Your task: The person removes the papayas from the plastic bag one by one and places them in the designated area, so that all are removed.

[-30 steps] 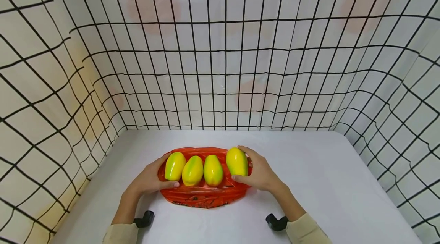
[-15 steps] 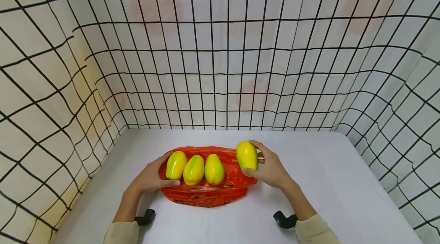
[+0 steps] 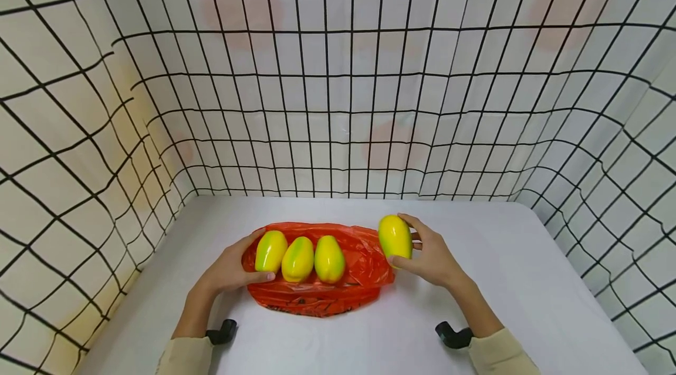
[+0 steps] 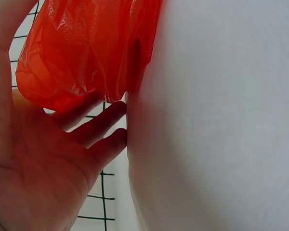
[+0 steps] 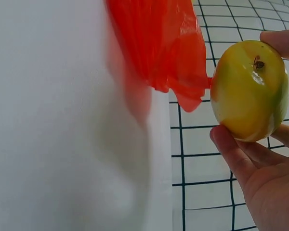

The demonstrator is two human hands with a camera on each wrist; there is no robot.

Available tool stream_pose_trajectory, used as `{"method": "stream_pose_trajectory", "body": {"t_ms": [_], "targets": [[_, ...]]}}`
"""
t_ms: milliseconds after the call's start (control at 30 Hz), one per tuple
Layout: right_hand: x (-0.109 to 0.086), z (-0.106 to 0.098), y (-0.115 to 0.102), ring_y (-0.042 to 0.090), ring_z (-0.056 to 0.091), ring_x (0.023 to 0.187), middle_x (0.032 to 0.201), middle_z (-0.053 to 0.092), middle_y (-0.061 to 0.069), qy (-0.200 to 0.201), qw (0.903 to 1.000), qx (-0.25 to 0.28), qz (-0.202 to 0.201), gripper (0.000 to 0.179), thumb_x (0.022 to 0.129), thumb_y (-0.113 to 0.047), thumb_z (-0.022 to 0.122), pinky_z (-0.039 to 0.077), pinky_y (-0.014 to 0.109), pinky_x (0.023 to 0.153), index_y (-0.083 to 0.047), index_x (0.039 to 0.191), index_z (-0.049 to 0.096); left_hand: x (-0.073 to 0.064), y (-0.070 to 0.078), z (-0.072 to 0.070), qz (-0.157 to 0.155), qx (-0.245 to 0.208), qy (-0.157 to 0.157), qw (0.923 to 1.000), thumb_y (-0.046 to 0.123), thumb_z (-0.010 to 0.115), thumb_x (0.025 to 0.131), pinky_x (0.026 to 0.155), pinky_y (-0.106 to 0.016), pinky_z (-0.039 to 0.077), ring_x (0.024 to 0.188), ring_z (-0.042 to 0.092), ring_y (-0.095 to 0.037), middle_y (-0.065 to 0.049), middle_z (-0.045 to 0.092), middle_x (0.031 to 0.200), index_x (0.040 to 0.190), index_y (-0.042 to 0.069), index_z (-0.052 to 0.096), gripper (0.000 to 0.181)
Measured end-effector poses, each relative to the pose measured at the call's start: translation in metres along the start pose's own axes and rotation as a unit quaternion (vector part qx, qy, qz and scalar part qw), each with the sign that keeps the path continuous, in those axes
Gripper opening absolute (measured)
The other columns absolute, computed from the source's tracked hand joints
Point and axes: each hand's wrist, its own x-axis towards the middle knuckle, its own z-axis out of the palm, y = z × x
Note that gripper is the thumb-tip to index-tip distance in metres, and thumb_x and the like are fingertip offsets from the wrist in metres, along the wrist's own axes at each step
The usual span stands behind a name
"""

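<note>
My right hand [image 3: 430,253] grips a glossy yellow-green mango [image 3: 394,237] between thumb and fingers, beside the right end of a red plastic bag [image 3: 369,254]. In the right wrist view the stem end of this mango [image 5: 250,91] faces the camera, apart from most of the red bag [image 5: 168,43]. Three more mangoes [image 3: 298,259] lie in a row on the bag. My left hand [image 3: 230,263] holds the bag's left end, thumb in front and fingers behind, around the leftmost mango [image 3: 271,252]. Red film [image 4: 86,53] hides part of those fingers in the left wrist view.
A white-covered table [image 3: 507,281] lies under the bag. Black wire grid [image 3: 338,99] over white sheeting stands along the back and both sides. Black wrist-worn pieces [image 3: 454,335] sit at both wrists.
My right hand has lifted the rightmost mango off the bag and carried it to the right, past the bag's end. The left hand stays at the bag's left end.
</note>
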Motion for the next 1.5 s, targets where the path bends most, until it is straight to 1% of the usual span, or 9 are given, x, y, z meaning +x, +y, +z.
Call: {"method": "stream_pose_trajectory", "body": {"t_ms": [233,500,667,867,1067,1200,1333,1500], "targets": [[-0.006,-0.005,0.010,0.033,0.062,0.118,0.148,0.052,0.013,-0.006,0.9999,-0.008,0.010,0.089,0.080,-0.038,0.085,0.057,0.055,0.100,-0.022,0.155,0.041,-0.001,0.001,-0.003,0.002,-0.004,-0.001,1.0000,0.064,0.087,0.064,0.093,-0.055,0.060,0.135,0.052,-0.034,-0.008,0.052,0.153,0.159,0.023,0.036,0.116],[-0.010,-0.018,0.020,0.034,0.064,0.116,0.146,0.053,0.015,0.003,0.9999,-0.013,0.010,0.088,0.081,-0.039,0.086,0.057,0.055,0.100,-0.020,0.155,0.041,0.001,0.000,-0.002,0.005,-0.005,-0.002,1.0000,0.063,0.087,0.066,0.098,-0.057,0.058,0.138,0.050,-0.035,-0.008,0.049,0.155,0.160,0.024,0.035,0.115],[-0.012,-0.021,0.026,0.036,0.063,0.118,0.148,0.051,0.015,0.006,0.9997,-0.018,0.017,0.089,0.082,-0.039,0.086,0.057,0.055,0.101,-0.021,0.155,0.040,0.003,0.000,-0.001,0.011,-0.010,0.001,0.9999,0.061,0.087,0.066,0.097,-0.056,0.058,0.138,0.049,-0.034,-0.007,0.049,0.155,0.160,0.025,0.034,0.113],[-0.019,-0.017,0.033,0.036,0.062,0.121,0.151,0.050,0.017,-0.011,0.9988,-0.027,0.041,0.090,0.082,-0.040,0.085,0.057,0.052,0.101,-0.019,0.156,0.039,0.000,-0.002,-0.001,0.002,-0.011,-0.008,0.9999,0.061,0.086,0.068,0.094,-0.053,0.060,0.137,0.050,-0.034,-0.008,0.050,0.154,0.160,0.025,0.035,0.111],[-0.019,-0.014,0.036,0.036,0.062,0.120,0.152,0.049,0.018,-0.013,0.9985,-0.028,0.044,0.090,0.082,-0.039,0.084,0.057,0.052,0.101,-0.016,0.156,0.038,0.003,-0.002,-0.004,0.016,-0.015,0.000,0.9998,0.061,0.085,0.070,0.097,-0.056,0.058,0.140,0.046,-0.036,-0.008,0.044,0.159,0.161,0.026,0.031,0.111],[-0.018,-0.011,0.037,0.035,0.061,0.121,0.153,0.047,0.018,-0.028,0.9977,-0.029,0.054,0.092,0.082,-0.043,0.084,0.058,0.049,0.100,-0.015,0.156,0.037,0.004,-0.003,-0.004,0.017,-0.026,-0.004,0.9995,0.060,0.085,0.071,0.099,-0.058,0.056,0.142,0.044,-0.037,-0.008,0.041,0.161,0.161,0.026,0.030,0.111],[-0.018,-0.007,0.039,0.035,0.062,0.121,0.154,0.046,0.018,-0.041,0.9969,-0.023,0.063,0.094,0.081,-0.047,0.084,0.059,0.047,0.098,-0.014,0.156,0.036,0.002,-0.003,-0.003,0.020,-0.032,-0.010,0.9992,0.059,0.086,0.071,0.100,-0.058,0.056,0.142,0.044,-0.036,-0.008,0.042,0.160,0.161,0.026,0.030,0.111],[-0.020,-0.004,0.041,0.036,0.062,0.122,0.154,0.046,0.018,-0.044,0.9959,-0.016,0.077,0.095,0.081,-0.047,0.084,0.060,0.047,0.096,-0.015,0.156,0.036,0.002,-0.003,-0.002,0.029,-0.038,-0.015,0.9988,0.056,0.087,0.070,0.102,-0.057,0.055,0.141,0.045,-0.034,-0.005,0.043,0.159,0.160,0.029,0.030,0.110]]}}
